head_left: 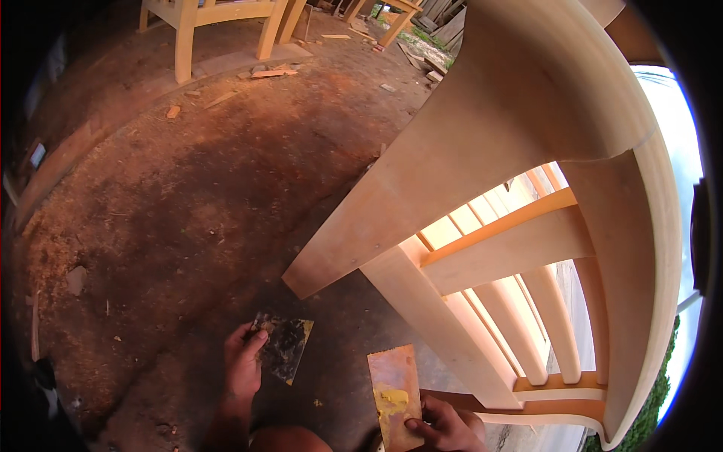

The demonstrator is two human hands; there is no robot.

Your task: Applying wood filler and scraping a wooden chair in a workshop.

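Observation:
In my left hand [242,354] is a thin, dark, stained square plate [282,348] with yellow residue at its edges, gripped between thumb and fingers. My right hand [444,422] grips a pale, rectangular flat piece [392,369] bearing a smear of yellow paste [393,399]. Both pieces are at the bottom of the view. Beside and above my hands, filling the right half, is an unpainted wooden furniture frame [489,98] with a broad curved arm, cross rails and slats. The lower end of its wide tapered member points down toward my left hand.
Dark, stained ground [166,226] carries wood scraps [271,74] and dust. Unpainted wooden furniture [184,45] stands at the top left, and another piece [395,22] stands at top centre near stacked boards [444,22]. Green foliage [651,399] shows at the right edge.

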